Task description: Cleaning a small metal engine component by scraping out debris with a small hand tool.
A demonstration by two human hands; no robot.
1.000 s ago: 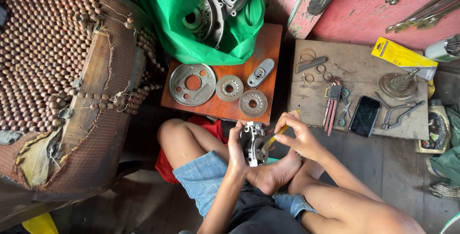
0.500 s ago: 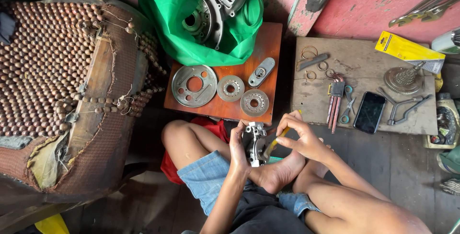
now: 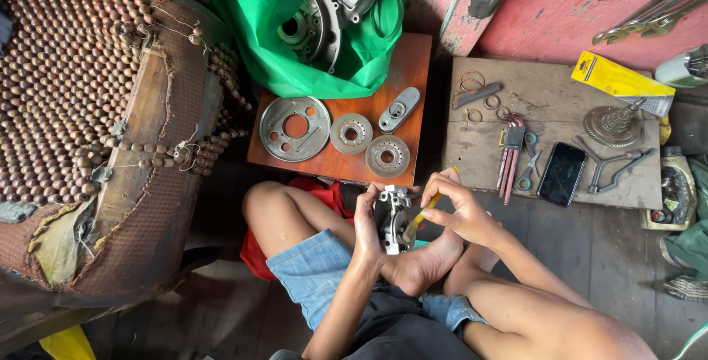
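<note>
Low in the middle of the frame, the left hand [image 3: 366,226] is closed around a small grey metal engine part [image 3: 392,220], held upright just above a bare foot [image 3: 424,264]. The right hand [image 3: 459,209] pinches a yellow-handled tool [image 3: 420,216] — its tip touching the part. Just above, on a brown board [image 3: 413,72], lie a large metal disc [image 3: 295,127] and two smaller discs [image 3: 351,133] — right of them, a black phone [image 3: 561,173] on a grey board [image 3: 560,94].

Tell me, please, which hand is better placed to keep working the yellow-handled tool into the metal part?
The right hand: it already grips the yellow-handled tool against the metal part, which the left hand holds steady.
</note>
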